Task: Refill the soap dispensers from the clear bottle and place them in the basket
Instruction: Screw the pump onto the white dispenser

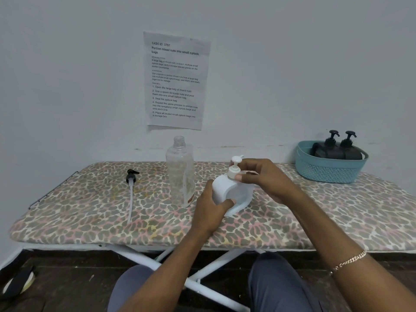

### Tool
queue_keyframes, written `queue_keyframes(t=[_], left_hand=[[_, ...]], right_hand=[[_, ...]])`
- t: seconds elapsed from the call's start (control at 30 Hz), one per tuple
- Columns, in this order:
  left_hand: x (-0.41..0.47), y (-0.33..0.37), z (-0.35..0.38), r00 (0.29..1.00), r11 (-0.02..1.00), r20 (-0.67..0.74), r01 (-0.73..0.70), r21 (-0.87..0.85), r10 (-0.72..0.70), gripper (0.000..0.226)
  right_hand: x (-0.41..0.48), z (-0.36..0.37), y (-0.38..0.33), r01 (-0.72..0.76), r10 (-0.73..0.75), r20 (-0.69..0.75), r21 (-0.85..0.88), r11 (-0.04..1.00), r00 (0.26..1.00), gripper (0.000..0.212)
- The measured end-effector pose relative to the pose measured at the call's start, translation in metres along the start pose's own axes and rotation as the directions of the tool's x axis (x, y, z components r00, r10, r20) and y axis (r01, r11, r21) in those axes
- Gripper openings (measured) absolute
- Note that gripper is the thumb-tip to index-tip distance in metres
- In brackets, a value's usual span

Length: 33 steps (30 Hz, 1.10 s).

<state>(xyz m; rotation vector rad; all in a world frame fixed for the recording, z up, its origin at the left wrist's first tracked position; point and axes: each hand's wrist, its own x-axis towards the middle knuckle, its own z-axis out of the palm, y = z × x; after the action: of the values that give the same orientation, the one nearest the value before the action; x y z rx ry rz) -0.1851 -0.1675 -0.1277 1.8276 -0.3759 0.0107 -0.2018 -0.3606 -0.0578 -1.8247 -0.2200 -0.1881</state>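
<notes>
1. Head view. The white dispenser (227, 190) is on the board (90, 210), its base seemingly resting there. It is just right of the clear bottle (181, 176) and well apart from the basket (326, 174) at far right.
2. Left hand (210, 210) wraps the dispenser's body from the left. Right hand (263, 176) pinches the pump collar (233, 172), thumb in front. A twist is likely under way; I cannot tell whether on or off.
3. Risk: a slack left grip lets the body spin or tip under the twist, and any soap inside would spill onto the fabric cover.
4. Risk: the bottle stands uncapped near the left wrist, so a careless swing would topple it.
5. Risk: a crooked thread means the pump could leak later in the basket.
6. Look: the dispenser is white, rounded and opaque, with an arched front recess and a pale tray at the foot. Its fill level is hidden.
7. The bottle looks nearly empty, with residue on its walls. Two black dispensers (337, 149) stand in the basket. A loose black pump (131, 176) lies at left.
</notes>
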Motion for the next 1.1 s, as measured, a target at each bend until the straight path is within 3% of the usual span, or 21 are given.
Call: queue_keyframes(t=[0.17, 0.27, 0.4, 0.5, 0.7, 0.93, 1.1], left_hand=[[-0.001, 0.000, 0.001, 1.000, 1.000, -0.001, -0.010, 0.004, 0.010, 0.073], [-0.002, 0.001, 0.000, 1.000, 1.000, 0.003, -0.011, -0.007, 0.011, 0.068], [-0.002, 0.001, 0.000, 1.000, 1.000, 0.006, -0.004, -0.007, 0.004, 0.069], [-0.001, 0.000, 0.001, 1.000, 1.000, 0.004, -0.003, 0.006, 0.002, 0.072], [-0.002, 0.001, 0.001, 1.000, 1.000, 0.011, -0.010, 0.017, 0.010, 0.070], [-0.001, -0.002, 0.002, 1.000, 1.000, 0.000, -0.005, 0.018, 0.005, 0.071], [-0.001, -0.001, 0.002, 1.000, 0.999, 0.002, -0.013, 0.033, 0.013, 0.066]], right_hand=[[0.002, 0.005, 0.008, 0.038, -0.029, -0.134, 0.059, 0.998, 0.991, 0.023], [0.003, 0.013, 0.009, 0.055, -0.062, -0.214, -0.037, 0.998, 0.975, 0.026], [0.003, 0.011, 0.005, 0.022, -0.022, -0.084, 0.008, 1.000, 0.996, 0.035], [0.002, 0.005, 0.005, 0.020, -0.019, -0.011, 0.095, 0.995, 1.000, 0.030], [0.003, 0.015, 0.005, 0.080, -0.087, -0.191, -0.046, 0.996, 0.978, 0.025], [0.000, -0.001, 0.004, 0.034, -0.035, 0.008, 0.061, 0.998, 0.999, 0.028], [0.003, 0.006, 0.007, 0.073, -0.073, -0.154, -0.004, 0.997, 0.985, 0.023]])
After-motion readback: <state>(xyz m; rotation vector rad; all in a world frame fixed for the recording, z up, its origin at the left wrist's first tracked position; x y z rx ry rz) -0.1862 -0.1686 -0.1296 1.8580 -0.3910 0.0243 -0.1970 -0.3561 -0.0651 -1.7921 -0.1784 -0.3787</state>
